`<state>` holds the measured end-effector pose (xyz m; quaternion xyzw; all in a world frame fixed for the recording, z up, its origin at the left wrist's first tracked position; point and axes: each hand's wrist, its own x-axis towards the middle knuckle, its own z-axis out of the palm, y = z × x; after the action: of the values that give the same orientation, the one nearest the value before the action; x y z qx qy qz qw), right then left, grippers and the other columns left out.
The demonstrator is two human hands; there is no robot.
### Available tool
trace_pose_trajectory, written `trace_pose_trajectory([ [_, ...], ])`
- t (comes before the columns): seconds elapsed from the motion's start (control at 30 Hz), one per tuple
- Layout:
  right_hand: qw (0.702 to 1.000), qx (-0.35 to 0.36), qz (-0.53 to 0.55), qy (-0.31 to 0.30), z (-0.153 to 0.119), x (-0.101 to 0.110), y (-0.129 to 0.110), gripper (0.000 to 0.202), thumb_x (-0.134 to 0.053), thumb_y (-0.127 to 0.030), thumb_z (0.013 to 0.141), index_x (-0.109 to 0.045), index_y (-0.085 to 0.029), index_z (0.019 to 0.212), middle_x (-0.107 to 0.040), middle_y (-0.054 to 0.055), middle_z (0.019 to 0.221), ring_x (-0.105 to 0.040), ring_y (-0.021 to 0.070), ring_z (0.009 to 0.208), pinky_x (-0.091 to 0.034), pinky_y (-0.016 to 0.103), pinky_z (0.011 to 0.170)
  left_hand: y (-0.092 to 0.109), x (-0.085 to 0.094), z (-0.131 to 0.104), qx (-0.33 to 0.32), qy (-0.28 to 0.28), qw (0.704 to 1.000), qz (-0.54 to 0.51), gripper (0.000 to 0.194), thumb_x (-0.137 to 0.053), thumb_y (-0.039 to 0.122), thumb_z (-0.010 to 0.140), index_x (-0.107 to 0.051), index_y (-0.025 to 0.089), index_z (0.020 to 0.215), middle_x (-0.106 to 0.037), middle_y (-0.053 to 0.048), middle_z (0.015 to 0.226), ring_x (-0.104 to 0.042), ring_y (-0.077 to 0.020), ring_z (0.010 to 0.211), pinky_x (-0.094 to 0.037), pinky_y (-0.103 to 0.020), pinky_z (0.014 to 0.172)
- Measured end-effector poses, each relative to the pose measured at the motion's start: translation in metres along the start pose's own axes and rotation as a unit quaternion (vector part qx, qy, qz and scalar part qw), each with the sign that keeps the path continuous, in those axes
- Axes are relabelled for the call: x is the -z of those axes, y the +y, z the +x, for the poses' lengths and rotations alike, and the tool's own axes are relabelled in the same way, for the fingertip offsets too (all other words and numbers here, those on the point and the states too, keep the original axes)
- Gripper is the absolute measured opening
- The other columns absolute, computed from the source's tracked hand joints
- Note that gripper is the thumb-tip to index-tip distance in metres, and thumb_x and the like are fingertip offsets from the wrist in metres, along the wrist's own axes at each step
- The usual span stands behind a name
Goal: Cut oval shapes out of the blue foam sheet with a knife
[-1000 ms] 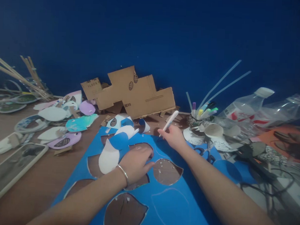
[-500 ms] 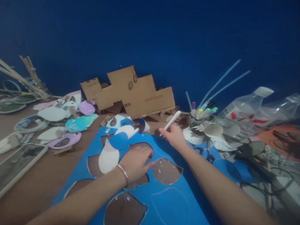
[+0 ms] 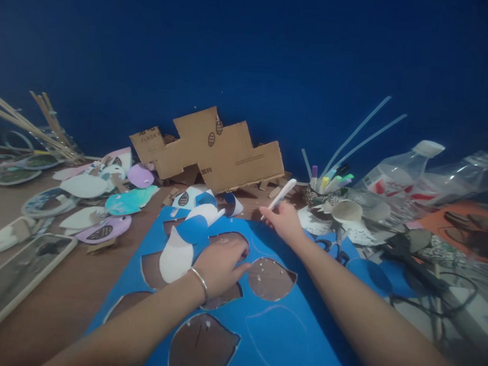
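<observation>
A blue sheet (image 3: pixel 322 337) with several drop-shaped cut-outs lies in front of me, a pale drop outline drawn near its lower right. My left hand (image 3: pixel 224 263), a silver bangle at its wrist, rests on the sheet beside a cut-out, thumb apart from the fingers and holding nothing visible. My right hand (image 3: pixel 283 220) is closed around a white pen-like tool (image 3: pixel 282 194) at the sheet's upper right, its dark thin tip low by the sheet. White (image 3: pixel 176 258) and blue (image 3: pixel 193 229) drop pieces lie left of my left hand.
Cut cardboard (image 3: pixel 229 155) leans against the blue wall. Bird-shaped pieces (image 3: pixel 104 230) and a framed tray (image 3: pixel 25 281) are at left. On the right are a pot of markers (image 3: pixel 324 189), blue-handled scissors (image 3: pixel 338 252), plastic bottles (image 3: pixel 406 168), a black glue-gun-like tool (image 3: pixel 414 263) and orange paper (image 3: pixel 440 221).
The pen-like tool and the fingers of my right hand have shifted very slightly to the right. My left hand stays nearly in place.
</observation>
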<state>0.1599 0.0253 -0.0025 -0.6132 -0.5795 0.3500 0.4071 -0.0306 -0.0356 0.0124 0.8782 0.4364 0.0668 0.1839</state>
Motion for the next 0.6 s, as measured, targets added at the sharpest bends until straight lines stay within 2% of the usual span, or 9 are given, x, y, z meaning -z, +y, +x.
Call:
trace_pose_trajectory([
  [0.6,1.000,-0.003,-0.004,0.004,0.0009,0.0005,0.0018,0.028,-0.055,-0.043,0.071,-0.054,-0.016,0.063,-0.058,0.001,0.049,-0.051,0.0107,0.039,-0.041,0.021,0.040,0.0001,-0.0001,-0.0006,0.009,0.000,1.000,0.004,0.018,-0.046,0.036,0.081,-0.052,0.020,0.086,-0.057,-0.003,0.085,-0.051,-0.0182,0.075,-0.033,-0.026,0.056],
])
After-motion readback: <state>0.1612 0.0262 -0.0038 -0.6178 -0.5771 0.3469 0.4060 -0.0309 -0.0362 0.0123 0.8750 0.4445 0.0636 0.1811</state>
